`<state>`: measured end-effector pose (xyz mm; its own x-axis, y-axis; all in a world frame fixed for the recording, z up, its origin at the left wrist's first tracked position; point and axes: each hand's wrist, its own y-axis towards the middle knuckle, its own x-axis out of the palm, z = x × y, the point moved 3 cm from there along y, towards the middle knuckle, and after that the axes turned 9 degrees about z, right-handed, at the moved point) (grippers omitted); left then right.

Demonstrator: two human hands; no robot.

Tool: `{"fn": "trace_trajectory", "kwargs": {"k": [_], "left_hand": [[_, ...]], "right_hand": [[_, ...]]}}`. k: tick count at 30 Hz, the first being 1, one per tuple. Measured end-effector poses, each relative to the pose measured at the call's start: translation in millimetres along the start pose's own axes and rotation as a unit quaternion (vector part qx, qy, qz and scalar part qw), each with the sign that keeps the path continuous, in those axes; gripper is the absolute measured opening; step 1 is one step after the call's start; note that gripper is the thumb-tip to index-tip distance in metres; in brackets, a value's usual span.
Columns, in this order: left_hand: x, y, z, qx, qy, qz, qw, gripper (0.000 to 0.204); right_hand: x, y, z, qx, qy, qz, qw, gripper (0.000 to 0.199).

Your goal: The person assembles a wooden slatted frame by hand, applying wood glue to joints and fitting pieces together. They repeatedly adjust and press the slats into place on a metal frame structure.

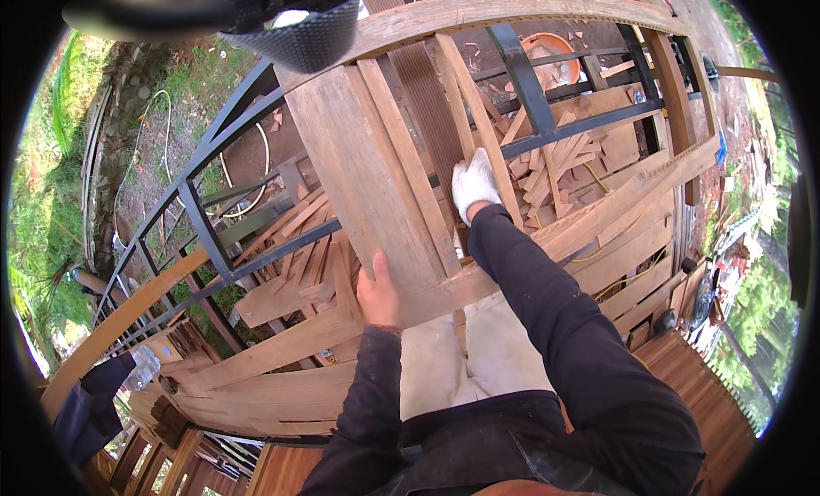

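Note:
My bare left hand (380, 298) is at the near left corner of a wooden frame (465, 289), its thumb lying on top of a wide board (354, 159); its fingers are mostly hidden and slightly blurred. My right hand (476, 187), in a white work glove, reaches farther forward. It closes around a narrow wooden slat (454, 99) that runs lengthwise between the frame's rails. Just right of the glove lies another thin slat (483, 112), and on its left a grooved brown board (424, 95) shows beneath. The frame rests across black metal bars (534, 120).
Wood offcuts (542, 176) lie heaped below on the right, and more scraps (299, 261) on the left. An orange bucket (551, 56) stands at the far side. A clear plastic bottle (143, 368) is at the lower left. A dark textured object (299, 35) blocks the top view.

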<state>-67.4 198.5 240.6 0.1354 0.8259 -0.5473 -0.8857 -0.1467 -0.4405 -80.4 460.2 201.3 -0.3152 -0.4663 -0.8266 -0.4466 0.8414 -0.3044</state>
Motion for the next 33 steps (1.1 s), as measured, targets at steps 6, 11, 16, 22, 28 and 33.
{"fn": "trace_trajectory", "kwargs": {"k": [6, 11, 16, 22, 28, 33], "left_hand": [[9.0, 12.1, -14.6, -0.042, -0.070, -0.020, 0.996, 0.056], [21.3, 33.0, -27.3, -0.069, -0.103, -0.027, 0.992, 0.059], [34.5, 59.6, -46.6, -0.099, -0.049, -0.078, 0.991, 0.073], [36.3, 61.4, -49.7, -0.093, -0.074, -0.033, 0.992, 0.069], [31.0, 66.9, -39.8, -0.095, -0.144, -0.069, 0.983, 0.069], [32.1, 93.1, -27.5, -0.090, -0.118, -0.065, 0.987, 0.069]], "right_hand": [[4.9, -39.2, 13.9, -0.093, 0.084, -0.036, 0.991, 0.036], [-31.8, -56.4, 1.1, -0.075, 0.492, -0.029, 0.867, 0.022], [-122.5, -62.3, 24.4, -0.003, 0.601, 0.062, 0.797, 0.023], [-167.3, -92.1, 95.9, 0.157, 0.437, 0.041, 0.885, 0.024], [-144.0, -164.3, 169.1, 0.253, 0.402, 0.002, 0.880, 0.018], [-129.3, -201.0, 207.5, 0.233, 0.254, -0.057, 0.937, 0.014]]}}
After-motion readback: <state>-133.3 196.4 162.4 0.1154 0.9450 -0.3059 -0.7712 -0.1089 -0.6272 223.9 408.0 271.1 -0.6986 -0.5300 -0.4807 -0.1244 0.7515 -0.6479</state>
